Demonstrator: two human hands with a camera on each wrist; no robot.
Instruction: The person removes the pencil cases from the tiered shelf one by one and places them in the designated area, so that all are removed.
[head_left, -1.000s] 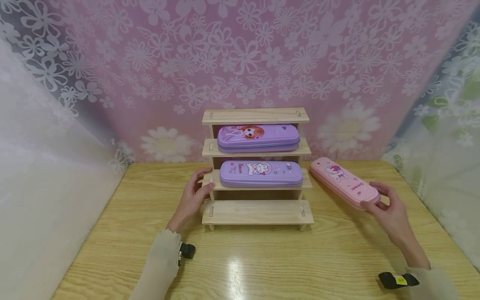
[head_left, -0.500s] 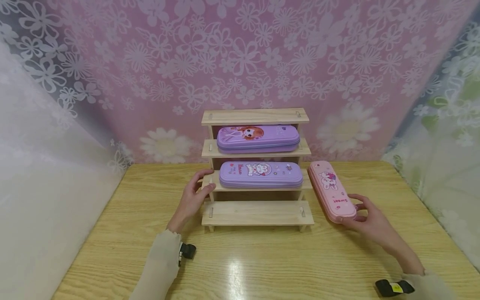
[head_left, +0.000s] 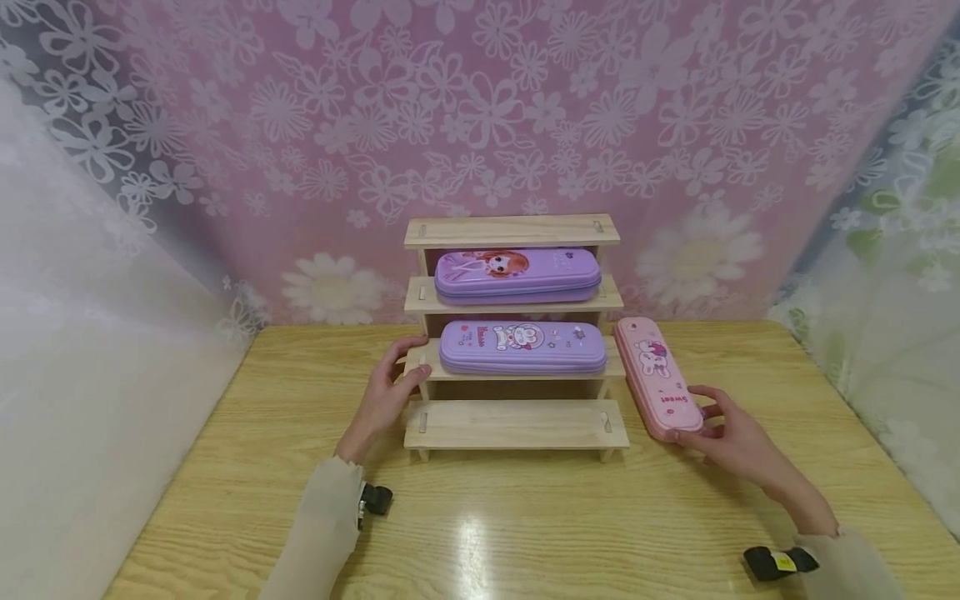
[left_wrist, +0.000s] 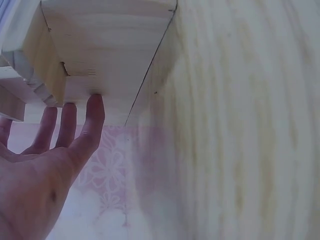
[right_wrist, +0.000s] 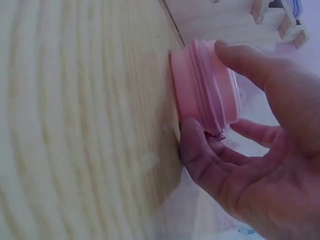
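Observation:
A stepped wooden display rack (head_left: 510, 425) stands mid-table. My left hand (head_left: 390, 387) holds its left side, thumb at the end of a middle step; in the left wrist view the fingertips (left_wrist: 95, 102) touch the side panel. To the rack's right, my right hand (head_left: 738, 442) grips the near end of a pink zipped pencil case (head_left: 651, 392) with a rabbit and "Sweet" on its lid. The right wrist view shows the case's zipped end (right_wrist: 205, 87) between thumb and fingers, low at the tabletop. Its far end slants away beside the rack.
A purple pencil case with a girl (head_left: 517, 277) lies on the upper middle step, and a lilac rabbit pencil case (head_left: 522, 347) on the step below. Behind the table (head_left: 555, 525) hangs a pink floral curtain (head_left: 480, 108), with pale sheets at both sides.
My right hand has brought the pink pencil case leftward, nearer the rack, and turned it from a slant to more nearly lengthwise. My left hand has stayed at the rack.

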